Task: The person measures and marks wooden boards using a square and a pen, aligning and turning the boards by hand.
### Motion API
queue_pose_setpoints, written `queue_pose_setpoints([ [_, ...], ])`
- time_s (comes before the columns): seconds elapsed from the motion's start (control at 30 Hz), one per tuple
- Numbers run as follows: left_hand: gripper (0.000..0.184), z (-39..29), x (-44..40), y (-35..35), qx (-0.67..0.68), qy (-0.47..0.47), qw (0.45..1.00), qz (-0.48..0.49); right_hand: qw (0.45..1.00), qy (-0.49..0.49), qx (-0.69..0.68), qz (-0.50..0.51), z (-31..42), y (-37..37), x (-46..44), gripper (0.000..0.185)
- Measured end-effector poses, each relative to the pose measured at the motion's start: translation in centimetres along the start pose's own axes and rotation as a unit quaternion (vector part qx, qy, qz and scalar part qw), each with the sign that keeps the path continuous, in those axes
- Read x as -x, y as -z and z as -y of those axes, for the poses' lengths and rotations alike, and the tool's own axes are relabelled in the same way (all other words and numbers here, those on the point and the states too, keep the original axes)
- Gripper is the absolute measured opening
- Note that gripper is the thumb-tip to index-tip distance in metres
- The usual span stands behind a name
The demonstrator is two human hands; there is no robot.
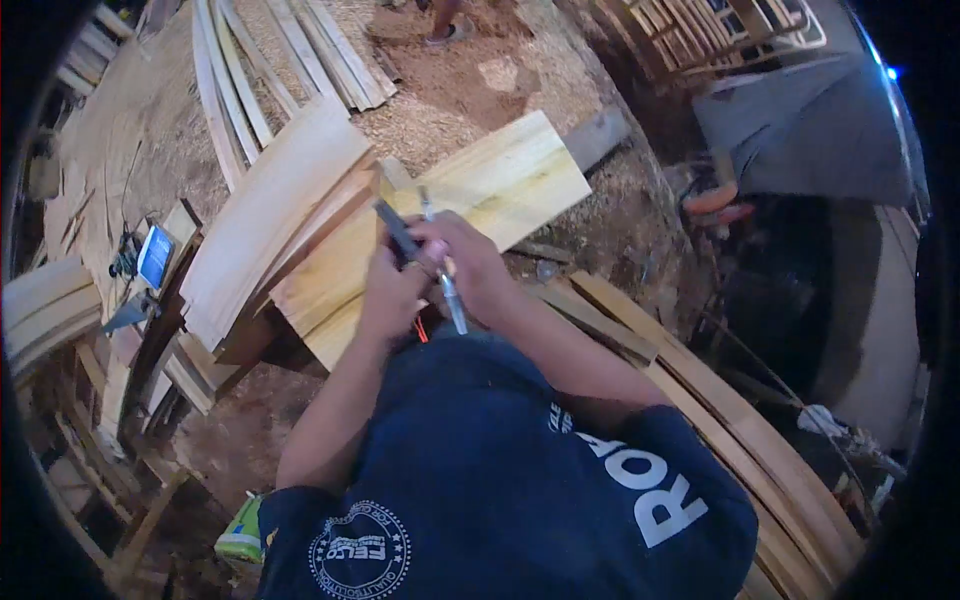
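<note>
My left hand (388, 295) is closed around a dark narrow bar (397, 230) whose far end points up and to the left. In my right hand (468, 262) is a slim, pale, pen-like stick (452, 298), its lower end pointing towards my shirt. Both hands are close together, fingers bent, over a pale yellowish board (500, 180). The exact kind of either held thing is too blurred to tell. Left of the hands leans a stack of wide, curved planks (280, 210).
Long strips of wood (300, 60) lie on sawdust-covered ground at the back. More long boards (730, 430) run along my right side. A small blue-lit screen (155, 257) stands at left. At the upper right are a grey sheet (810, 130) and another person's foot (450, 30).
</note>
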State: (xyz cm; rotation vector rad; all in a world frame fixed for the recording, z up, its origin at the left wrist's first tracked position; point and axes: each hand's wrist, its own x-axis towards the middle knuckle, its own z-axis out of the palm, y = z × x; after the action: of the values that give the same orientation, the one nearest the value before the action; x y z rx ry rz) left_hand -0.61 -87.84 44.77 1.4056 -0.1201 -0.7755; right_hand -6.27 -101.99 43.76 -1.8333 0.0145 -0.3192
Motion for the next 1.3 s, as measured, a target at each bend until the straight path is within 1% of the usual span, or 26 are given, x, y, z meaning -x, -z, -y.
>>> queue_pose_setpoints([
  [0.07, 0.056, -1.9, -1.3, -1.5, 0.005, 0.034, 0.998, -0.054, 0.999, 0.014, -0.036, 0.015, 2.3, 3.3, -1.4, 0.047],
  [0.1, 0.054, -3.0, -1.8, -2.5, -0.030, 0.036, 0.997, -0.060, 0.998, -0.008, -0.021, 0.060, 2.6, 5.9, -1.7, 0.049],
  [0.17, 0.051, -5.1, -2.2, -4.5, -0.098, 0.039, 0.992, -0.074, 0.998, 0.024, 0.063, 0.003, -0.3, 9.6, -0.8, 0.050],
  [0.2, 0.048, -5.8, -2.4, -5.3, -0.119, 0.041, 0.990, -0.059, 0.993, 0.038, 0.105, -0.023, -2.0, 11.3, -0.4, 0.050],
  [0.23, 0.046, -6.5, -2.6, -6.0, -0.139, 0.042, 0.988, -0.044, 0.987, 0.019, 0.153, -0.043, -3.5, 13.5, 0.0, 0.052],
  [0.27, 0.044, -7.2, -2.9, -6.6, -0.158, 0.042, 0.986, -0.030, 0.980, -0.019, 0.193, -0.032, -5.2, 15.9, 0.3, 0.055],
  [0.33, 0.044, -8.0, -3.8, -7.8, -0.101, 0.058, 0.992, -0.042, 0.958, -0.075, 0.274, -0.045, -9.1, 20.4, 1.7, 0.062],
  [0.37, 0.047, -8.4, -4.4, -8.3, -0.089, 0.053, 0.994, -0.040, 0.947, -0.061, 0.313, -0.028, -11.9, 22.6, 2.2, 0.064],
  [0.4, 0.049, -8.8, -5.0, -8.9, -0.077, 0.050, 0.995, -0.040, 0.948, -0.102, 0.302, -0.007, -13.3, 24.2, 2.9, 0.066],
  [0.43, 0.045, -9.1, -5.5, -9.8, -0.088, 0.046, 0.993, -0.059, 0.946, -0.142, 0.292, 0.013, -14.5, 25.5, 3.6, 0.068],
  [0.5, 0.045, -9.6, -6.3, -10.8, -0.237, 0.035, 0.965, -0.111, 0.957, -0.184, 0.224, 0.005, -16.7, 25.8, 4.7, 0.067],
  [0.53, 0.047, -9.9, -6.7, -11.3, -0.309, 0.027, 0.941, -0.131, 0.968, -0.183, 0.170, -0.025, -17.8, 25.6, 5.1, 0.063],
  [0.6, 0.048, -10.4, -7.2, -12.3, -0.319, 0.008, 0.935, -0.153, 0.968, -0.233, 0.047, -0.084, -19.3, 25.5, 5.1, 0.058],
  [0.63, 0.047, -10.9, -7.4, -12.5, -0.324, 0.011, 0.933, -0.157, 0.952, -0.284, -0.025, -0.111, -19.7, 25.1, 4.7, 0.056],
  [0.7, 0.043, -11.2, -7.9, -11.8, -0.302, 0.011, 0.941, -0.155, 0.932, -0.322, -0.092, -0.138, -19.9, 24.9, 4.9, 0.045],
  [0.73, 0.043, -11.5, -8.2, -11.8, -0.287, 0.018, 0.945, -0.155, 0.936, -0.310, -0.087, -0.141, -19.4, 25.4, 4.8, 0.038],
  [0.8, 0.043, -11.7, -9.1, -11.4, -0.249, 0.006, 0.954, -0.165, 0.962, -0.220, 0.004, -0.160, -20.7, 25.3, 5.9, 0.030],
  [0.87, 0.041, -11.8, -10.3, -10.9, -0.222, -0.003, 0.962, -0.160, 0.964, -0.062, 0.183, -0.181, -24.5, 25.3, 8.3, 0.023],
  [0.9, 0.037, -11.6, -11.0, -10.6, -0.210, -0.013, 0.964, -0.160, 0.953, -0.134, 0.141, -0.232, -24.0, 25.2, 8.8, 0.013],
  [1.0, 0.030, -10.7, -12.1, -12.8, -0.157, -0.075, 0.968, -0.179, 0.893, -0.286, 0.065, -0.342, -23.4, 24.7, 11.6, 0.014],
  [1.03, 0.032, -10.1, -12.2, -13.7, -0.137, -0.099, 0.968, -0.187, 0.892, -0.271, 0.092, -0.350, -24.0, 24.6, 13.4, 0.014],
  [1.13, 0.051, -7.7, -13.2, -14.9, -0.192, -0.127, 0.967, -0.111, 0.897, -0.287, 0.104, -0.320, -25.2, 23.8, 18.1, 0.017],
  [1.17, 0.061, -6.2, -12.7, -16.7, -0.257, -0.148, 0.948, -0.116, 0.902, -0.287, 0.131, -0.295, -25.6, 23.1, 19.3, 0.019],
  [1.23, 0.059, -1.8, -13.2, -16.6, -0.378, -0.211, 0.900, -0.043, 0.911, -0.285, 0.185, -0.236, -25.7, 22.0, 21.4, 0.024],
  [1.27, 0.058, 0.4, -13.0, -16.5, -0.430, -0.243, 0.869, -0.006, 0.914, -0.330, 0.078, -0.225, -24.6, 21.5, 21.6, 0.026],
  [1.3, 0.056, 2.2, -12.6, -16.5, -0.498, -0.241, 0.833, 0.013, 0.905, -0.368, -0.030, -0.212, -22.6, 20.9, 21.0, 0.028],
])
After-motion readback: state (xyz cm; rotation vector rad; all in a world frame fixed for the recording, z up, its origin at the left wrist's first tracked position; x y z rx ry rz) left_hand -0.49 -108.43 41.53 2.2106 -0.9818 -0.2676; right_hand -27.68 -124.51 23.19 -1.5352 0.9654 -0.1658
